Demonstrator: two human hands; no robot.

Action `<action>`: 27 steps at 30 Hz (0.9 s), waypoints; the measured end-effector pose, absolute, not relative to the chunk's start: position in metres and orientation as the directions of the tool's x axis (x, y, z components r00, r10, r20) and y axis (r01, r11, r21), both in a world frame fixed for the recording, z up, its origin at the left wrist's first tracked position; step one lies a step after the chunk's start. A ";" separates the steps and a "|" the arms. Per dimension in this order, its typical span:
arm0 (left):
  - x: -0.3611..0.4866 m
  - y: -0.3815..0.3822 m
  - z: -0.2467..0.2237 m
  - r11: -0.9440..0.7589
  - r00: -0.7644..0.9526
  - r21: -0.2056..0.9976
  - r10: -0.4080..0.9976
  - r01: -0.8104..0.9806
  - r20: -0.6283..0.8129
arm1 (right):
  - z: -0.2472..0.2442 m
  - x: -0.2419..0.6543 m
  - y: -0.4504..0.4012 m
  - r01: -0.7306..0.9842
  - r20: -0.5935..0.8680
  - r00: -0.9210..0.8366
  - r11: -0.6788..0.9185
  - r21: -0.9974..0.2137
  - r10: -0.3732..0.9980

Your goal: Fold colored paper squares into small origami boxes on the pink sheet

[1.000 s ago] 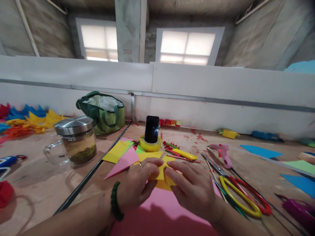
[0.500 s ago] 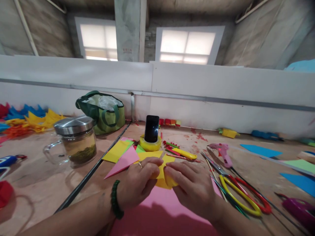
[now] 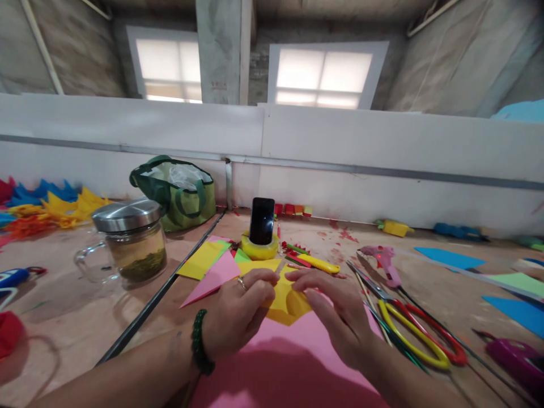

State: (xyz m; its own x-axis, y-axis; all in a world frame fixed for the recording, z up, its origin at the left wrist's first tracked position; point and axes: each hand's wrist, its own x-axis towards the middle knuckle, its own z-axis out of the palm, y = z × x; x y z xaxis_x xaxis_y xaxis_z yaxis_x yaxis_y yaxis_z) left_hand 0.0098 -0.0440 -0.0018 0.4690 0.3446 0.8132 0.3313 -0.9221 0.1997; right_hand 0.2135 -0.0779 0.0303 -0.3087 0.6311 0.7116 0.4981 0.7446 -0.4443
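Both hands meet over a folded yellow paper (image 3: pixel 288 306) that lies on the far edge of a pink sheet (image 3: pixel 280 368); the left hand (image 3: pixel 238 309), with a ring and a green bead bracelet (image 3: pixel 199 343) at the wrist, has its fingers curled down, pinching the paper's left side; the right hand (image 3: pixel 340 311) lies flatter, fingers stretched over the paper's right and far edge, the tips pressing it, though how much of the paper they grip I cannot quite tell from here. Just beyond the paper stands a phone (image 3: pixel 262 220) upright in a yellow tape roll (image 3: pixel 255 247); left of the paper lie a pink triangle (image 3: pixel 212 279) and a yellow sheet (image 3: pixel 199 260); farther left of it sit a glass jar (image 3: pixel 131 241) with a steel lid and a green bag (image 3: pixel 178 192); right of the paper, near the right hand, lie a yellow knife (image 3: pixel 321 264), scissors (image 3: pixel 412 334) with yellow and red handles, and a pink glue gun (image 3: pixel 385 262) beyond them; well right of the paper lie blue and green sheets (image 3: pixel 450 259).
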 end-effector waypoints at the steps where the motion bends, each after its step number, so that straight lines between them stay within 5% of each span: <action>1: 0.010 -0.044 -0.002 -0.922 0.480 0.185 0.339 0.339 0.809 | 0.029 0.211 -0.076 0.499 0.673 -0.254 0.690 -0.524 0.694; 4: 0.009 -0.044 -0.003 -0.920 0.503 0.140 0.322 0.366 0.802 | 0.025 0.205 -0.070 0.481 0.540 -0.189 0.557 -0.677 0.820; 9: 0.012 -0.043 -0.003 -0.919 0.501 0.119 0.310 0.376 0.808 | 0.021 0.201 -0.067 0.440 0.441 -0.179 0.472 -0.764 0.880; 27: 0.017 -0.048 -0.007 -0.864 0.494 0.307 0.484 0.398 0.723 | 0.008 0.197 -0.073 0.527 0.566 -0.243 0.597 -0.605 0.788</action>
State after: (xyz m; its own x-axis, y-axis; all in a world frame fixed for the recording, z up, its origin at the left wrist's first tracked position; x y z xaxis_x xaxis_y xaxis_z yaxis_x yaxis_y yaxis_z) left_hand 0.0171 -0.0476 -0.0066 0.4936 0.4838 0.7227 0.3982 -0.8645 0.3068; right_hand 0.1975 -0.0731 0.0080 -0.2429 0.7881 0.5656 0.5273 0.5967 -0.6050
